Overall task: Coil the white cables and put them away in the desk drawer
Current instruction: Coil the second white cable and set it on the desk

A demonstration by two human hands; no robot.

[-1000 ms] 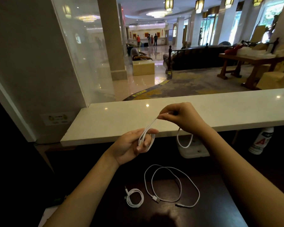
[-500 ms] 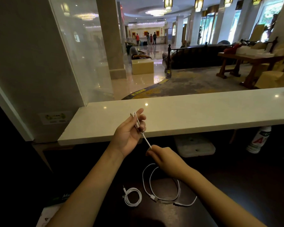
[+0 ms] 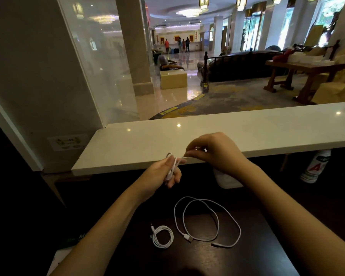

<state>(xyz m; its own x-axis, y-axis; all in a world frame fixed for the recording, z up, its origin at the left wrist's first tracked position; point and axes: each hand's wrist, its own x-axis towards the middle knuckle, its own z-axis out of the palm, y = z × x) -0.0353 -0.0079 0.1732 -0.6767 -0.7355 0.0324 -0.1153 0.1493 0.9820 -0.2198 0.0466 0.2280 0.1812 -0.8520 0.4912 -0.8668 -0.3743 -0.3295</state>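
My left hand (image 3: pixel 161 173) holds a small bundle of white cable (image 3: pixel 173 165) wound round its fingers, raised in front of the counter edge. My right hand (image 3: pixel 211 150) pinches the free end of that cable just to the right of the bundle. On the dark desk (image 3: pixel 247 255) below lie two more white cables: a tight small coil (image 3: pixel 162 236) at the left and a loose, uncoiled cable (image 3: pixel 207 222) in wide loops at the right. No drawer is visible.
A long white counter top (image 3: pixel 247 132) runs across above the desk. Under it stand a white box (image 3: pixel 225 181) and a white bottle (image 3: pixel 315 166) with red lettering at the right. A glass panel (image 3: pixel 100 62) rises at the left.
My right hand has risen from low over the desk to beside my left hand, drawing the cable's free end up. The wound bundle in my left hand sits tighter.
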